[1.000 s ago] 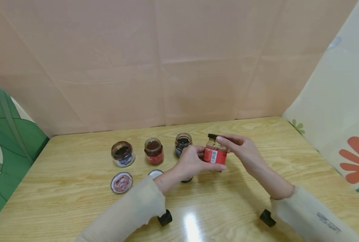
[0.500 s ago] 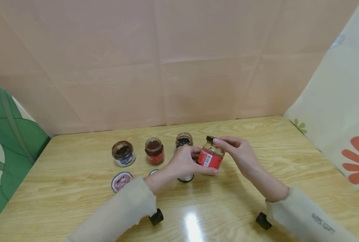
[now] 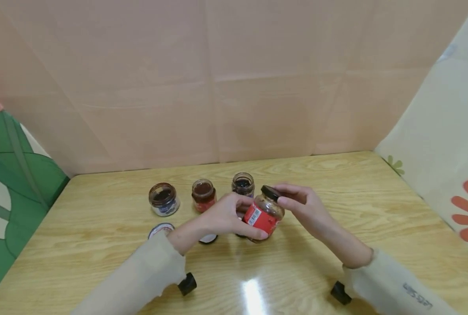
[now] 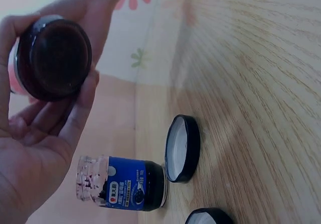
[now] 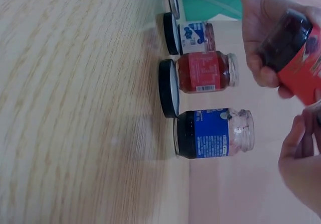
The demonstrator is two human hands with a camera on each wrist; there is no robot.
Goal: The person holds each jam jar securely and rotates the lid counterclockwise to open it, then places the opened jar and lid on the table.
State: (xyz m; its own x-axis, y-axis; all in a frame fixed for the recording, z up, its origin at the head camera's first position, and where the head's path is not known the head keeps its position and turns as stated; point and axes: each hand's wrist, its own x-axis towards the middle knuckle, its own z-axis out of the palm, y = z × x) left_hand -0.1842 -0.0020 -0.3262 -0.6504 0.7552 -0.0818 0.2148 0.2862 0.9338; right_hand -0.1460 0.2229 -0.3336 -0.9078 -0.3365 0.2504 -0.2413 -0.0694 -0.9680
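My left hand grips a glass jam jar with a red label around its body, held above the table and tilted with its top towards the right. At its top, the fingers and thumb of my right hand pinch the black lid, which sits on the jar's mouth. The left wrist view shows the jar's dark round base facing the camera, the left thumb and fingers on either side. Dark contents fill the lower part of the jar in the right wrist view.
Behind the hands stand three lidless jars in a row: a white-and-blue one, a red-labelled one and a blue-labelled one. Their lids lie in front, one upturned at the left; my left arm and hand partly cover them.
Both hands have moved left and slightly down with the jar. The jar has gone from nearly upright to clearly tilted, its base swinging left; the right fingers have stayed on the lid.
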